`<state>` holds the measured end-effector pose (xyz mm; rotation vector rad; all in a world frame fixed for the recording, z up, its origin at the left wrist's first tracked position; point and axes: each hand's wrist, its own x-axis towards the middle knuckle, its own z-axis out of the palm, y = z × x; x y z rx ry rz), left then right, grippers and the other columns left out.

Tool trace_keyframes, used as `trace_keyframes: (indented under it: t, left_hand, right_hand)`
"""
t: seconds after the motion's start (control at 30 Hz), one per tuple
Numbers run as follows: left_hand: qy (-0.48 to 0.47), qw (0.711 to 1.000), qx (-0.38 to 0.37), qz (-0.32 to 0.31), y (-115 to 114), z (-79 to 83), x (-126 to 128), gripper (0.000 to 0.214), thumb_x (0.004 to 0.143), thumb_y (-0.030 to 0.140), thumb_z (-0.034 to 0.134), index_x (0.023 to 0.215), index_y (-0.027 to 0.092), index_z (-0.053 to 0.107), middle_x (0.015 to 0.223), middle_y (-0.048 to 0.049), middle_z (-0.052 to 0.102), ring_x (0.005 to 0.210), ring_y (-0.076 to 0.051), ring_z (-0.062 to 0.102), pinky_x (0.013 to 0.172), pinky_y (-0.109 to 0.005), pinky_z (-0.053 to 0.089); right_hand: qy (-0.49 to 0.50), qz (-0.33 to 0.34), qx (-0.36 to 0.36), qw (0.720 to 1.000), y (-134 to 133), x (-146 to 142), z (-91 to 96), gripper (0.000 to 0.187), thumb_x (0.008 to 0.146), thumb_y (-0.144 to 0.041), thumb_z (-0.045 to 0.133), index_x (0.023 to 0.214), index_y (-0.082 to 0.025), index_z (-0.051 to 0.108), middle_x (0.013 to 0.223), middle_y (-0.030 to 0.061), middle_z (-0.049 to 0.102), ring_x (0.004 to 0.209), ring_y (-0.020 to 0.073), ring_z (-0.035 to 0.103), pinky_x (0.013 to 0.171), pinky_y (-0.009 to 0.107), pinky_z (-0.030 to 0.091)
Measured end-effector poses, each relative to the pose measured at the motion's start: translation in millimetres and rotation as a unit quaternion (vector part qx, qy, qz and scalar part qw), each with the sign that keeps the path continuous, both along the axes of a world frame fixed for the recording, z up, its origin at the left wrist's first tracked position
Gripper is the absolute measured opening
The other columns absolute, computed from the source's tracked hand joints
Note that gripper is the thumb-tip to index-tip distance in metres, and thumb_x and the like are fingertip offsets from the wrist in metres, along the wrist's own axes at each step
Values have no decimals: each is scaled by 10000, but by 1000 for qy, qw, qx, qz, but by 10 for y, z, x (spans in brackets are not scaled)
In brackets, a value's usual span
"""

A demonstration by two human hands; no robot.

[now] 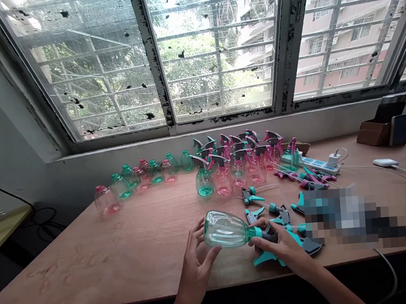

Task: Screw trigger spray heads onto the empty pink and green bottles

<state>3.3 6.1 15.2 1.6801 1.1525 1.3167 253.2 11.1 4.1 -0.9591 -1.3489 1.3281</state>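
Note:
A clear green spray bottle [225, 229] lies sideways in the air above the front of the table, its neck pointing right. My left hand [198, 261] is closed around its base end, thumb below and fingers behind. At the neck, my right hand [282, 244] grips a grey and turquoise spray head [257, 233], which sits at the bottle's mouth. Its turquoise trigger [268, 258] hangs below my right fingers. Whether the collar is fully threaded on, I cannot tell. Loose turquoise and grey spray heads [249, 195] lie just behind and beside my right hand.
Green and pink bottles without heads [123, 185] stand at the back left. Bottles with spray heads [222, 180] cluster at the back middle. Pink spray heads [307, 179], a power strip [317, 165] with cables and a cardboard box [373, 133] are on the right. A blurred patch covers part of the table.

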Motion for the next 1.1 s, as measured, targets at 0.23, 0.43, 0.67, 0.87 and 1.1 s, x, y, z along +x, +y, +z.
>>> trace_keyframes:
  t: [0.23,0.43,0.67,0.87,1.1]
  left_hand:
    - [21,1000,4,3,1,-25,2,481,824,414,778,1244,272,590,1570,-110,423,1416,-345,465,1163,-505,386]
    - [-29,999,-27,-16,28,-59,1,300,920,426,663,1148,245,589,1555,-123,443,1411,-338,475,1106,-486,457]
    - [21,1000,0,-4,17,-54,-12,388,859,408,748,1169,260,568,1519,-114,479,1399,-336,479,1174,-516,359]
    - [-59,996,-59,-32,-48,7,3,364,965,499,562,1219,239,559,1560,-136,427,1364,-351,523,1079,-482,481]
    - [-20,999,-15,-41,44,-59,-31,407,970,387,589,1360,273,552,1534,-89,466,1422,-315,451,1131,-442,440]
  right_hand:
    - [10,7,6,1000,-3,-9,-8,345,853,-461,765,1016,-211,593,746,11,751,696,210,702,718,339,544]
    - [15,17,12,1000,-11,4,2,325,871,-436,756,1026,-206,586,774,16,754,700,203,695,717,339,535]
    - [41,24,-2,999,10,-3,-21,325,865,-450,756,986,-212,570,817,39,792,668,192,710,673,316,546]
    - [26,23,-5,999,-4,-8,-19,328,848,-432,779,987,-205,589,824,35,790,660,183,702,664,308,561]
    - [37,2,-11,999,50,5,-84,330,860,-490,743,902,-195,603,843,66,803,642,195,713,631,321,569]
